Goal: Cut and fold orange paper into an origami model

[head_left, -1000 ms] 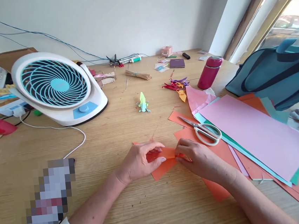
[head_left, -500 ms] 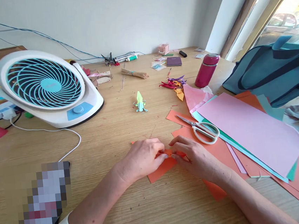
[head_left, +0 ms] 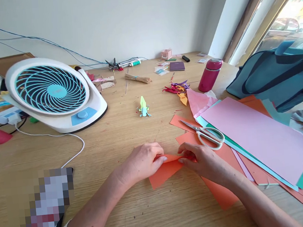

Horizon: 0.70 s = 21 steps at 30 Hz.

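Both my hands pinch an orange sheet of paper (head_left: pixel 165 172) low over the table. My left hand (head_left: pixel 144 160) grips its far edge on the left, thumb on top. My right hand (head_left: pixel 198 158) is closed on the same edge farther right, with fingers and thumb together. Between the hands the edge is rolled or folded over, and the near corner points toward me. White-handled scissors (head_left: pixel 210 136) lie just beyond my right hand on more orange paper (head_left: pixel 221 156). A small yellow-green and light blue folded paper figure (head_left: pixel 143 107) stands farther back.
A white and blue fan (head_left: pixel 58 94) stands left, its cable near a pixelated flat object (head_left: pixel 45 209). To the right lie stacked coloured sheets (head_left: pixel 258 139), a magenta bottle (head_left: pixel 210 75) and a teal bag (head_left: pixel 273 76). Folded paper scraps (head_left: pixel 177 87) and a stick bundle (head_left: pixel 138 78) lie behind.
My hands have moved apart along the paper's edge, the right one shifting right, so more of the orange sheet shows between them. The whole view has shifted slightly.
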{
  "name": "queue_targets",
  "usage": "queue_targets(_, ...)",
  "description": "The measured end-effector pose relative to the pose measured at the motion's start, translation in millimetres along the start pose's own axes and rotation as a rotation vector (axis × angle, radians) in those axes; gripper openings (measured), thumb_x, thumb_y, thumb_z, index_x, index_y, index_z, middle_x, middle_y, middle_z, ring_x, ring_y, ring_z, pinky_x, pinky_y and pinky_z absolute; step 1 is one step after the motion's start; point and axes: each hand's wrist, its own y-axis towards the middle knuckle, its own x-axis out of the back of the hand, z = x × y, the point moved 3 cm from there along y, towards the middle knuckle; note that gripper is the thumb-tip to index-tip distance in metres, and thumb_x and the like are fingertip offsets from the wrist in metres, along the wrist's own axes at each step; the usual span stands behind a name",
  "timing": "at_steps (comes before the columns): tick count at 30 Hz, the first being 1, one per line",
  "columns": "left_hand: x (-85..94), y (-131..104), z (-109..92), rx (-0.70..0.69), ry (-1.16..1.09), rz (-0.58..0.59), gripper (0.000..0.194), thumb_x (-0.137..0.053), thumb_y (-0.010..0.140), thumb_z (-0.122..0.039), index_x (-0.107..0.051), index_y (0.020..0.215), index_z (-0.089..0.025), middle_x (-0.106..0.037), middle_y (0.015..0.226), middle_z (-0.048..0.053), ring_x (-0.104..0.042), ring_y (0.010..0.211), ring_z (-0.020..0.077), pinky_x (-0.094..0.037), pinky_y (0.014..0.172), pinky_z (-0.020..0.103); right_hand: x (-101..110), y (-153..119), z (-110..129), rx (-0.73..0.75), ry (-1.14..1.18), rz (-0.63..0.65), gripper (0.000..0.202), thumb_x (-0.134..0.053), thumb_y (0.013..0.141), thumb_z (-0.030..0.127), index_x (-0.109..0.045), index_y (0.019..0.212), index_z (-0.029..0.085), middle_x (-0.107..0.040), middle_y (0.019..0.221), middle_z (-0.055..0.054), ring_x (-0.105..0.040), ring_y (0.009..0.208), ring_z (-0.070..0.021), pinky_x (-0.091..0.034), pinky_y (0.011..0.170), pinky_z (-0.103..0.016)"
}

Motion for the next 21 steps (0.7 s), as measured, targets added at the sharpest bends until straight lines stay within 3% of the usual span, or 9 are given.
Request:
queue_targets(2, -1.9, -0.3, 0.8, -0.008, -0.009, -0.010, 0.021, -0.056, 0.092, -0.021, -0.061, 0.071, -0.019, -0.067, 0.088, 0.001, -0.064, 0.079, 0.0156, -0.046, 0.071, 0.026, -0.4, -0.1, -1.0, 0.005, 0.031, 0.002, 0.006, -0.059, 0.086, 0.022, -0.061, 0.091, 0.023, -0.064, 0.074, 0.002, -0.059, 0.066, -0.0152, -0.042, 0.058, -0.026)
queue_targets(10, -3.4, 1.7, -8.1, -0.079, -0.117, -0.010, 0.014, -0.069, 0.081, -0.015, -0.056, 0.078, -0.020, -0.068, 0.098, 0.001, -0.062, 0.095, 0.0193, -0.047, 0.084, 0.031, -2.5, 2.0, -0.4, 0.080, 0.274, 0.000, 0.014, -0.052, 0.083, 0.011, -0.061, 0.087, 0.021, -0.066, 0.088, -0.001, -0.059, 0.076, -0.0143, -0.046, 0.067, -0.026)
queue_targets(16, 0.8, 1.9, -10.1, -0.062, -0.135, -0.009, 0.014, -0.066, 0.081, -0.014, -0.054, 0.081, -0.021, -0.061, 0.090, -0.001, -0.060, 0.084, 0.0165, -0.045, 0.072, 0.027, -1.3, 2.2, -0.6, 0.109, 0.407, 0.010, 0.009, -0.054, 0.087, 0.016, -0.061, 0.091, 0.021, -0.065, 0.088, -0.001, -0.060, 0.082, -0.0147, -0.048, 0.073, -0.027)
queue_targets(21, 5.2, 0.9, -11.3, -0.049, -0.104, -0.063, 0.014, -0.070, 0.081, -0.017, -0.058, 0.086, -0.021, -0.062, 0.092, 0.000, -0.060, 0.089, 0.0181, -0.046, 0.076, 0.029, 0.8, 3.8, -2.4, 0.127, 0.438, -0.029, 0.009, -0.054, 0.089, 0.017, -0.062, 0.090, 0.021, -0.065, 0.088, -0.002, -0.061, 0.080, -0.0141, -0.049, 0.071, -0.026)
